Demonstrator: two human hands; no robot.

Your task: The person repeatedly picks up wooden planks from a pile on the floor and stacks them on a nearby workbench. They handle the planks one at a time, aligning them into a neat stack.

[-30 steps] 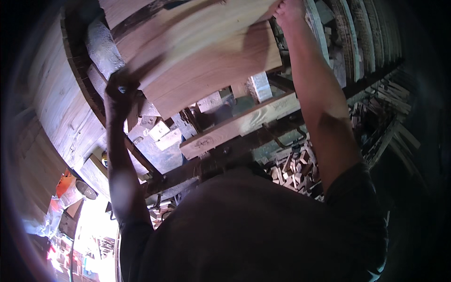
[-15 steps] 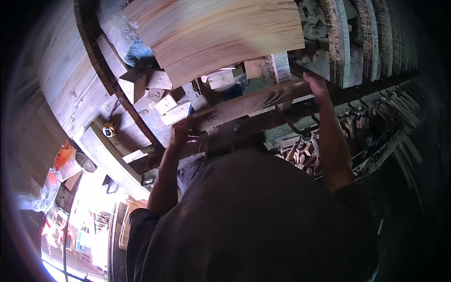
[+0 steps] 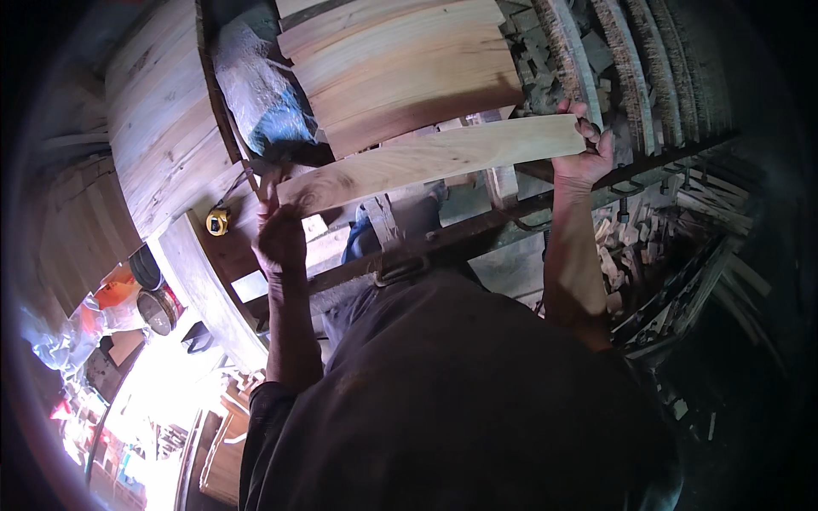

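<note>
A long pale wooden board with a dark knot near its left end is held up crosswise in front of me. My left hand is closed on its left end, and my right hand grips its right end with the fingers curled around the edge. The board's broad face is turned up toward me. Beyond it lies a wide wooden panel, partly overlapped by the board's far edge in the view.
Left of my left hand, a yellow tape measure lies beside a pale plank. A large panel and crumpled plastic wrap are at far left. Rough-edged slats stand at far right, above a heap of wood offcuts.
Both hands have raised the board and tilted its face up, so it looks lighter and larger. My view has shifted, and the tape measure now appears farther right.
</note>
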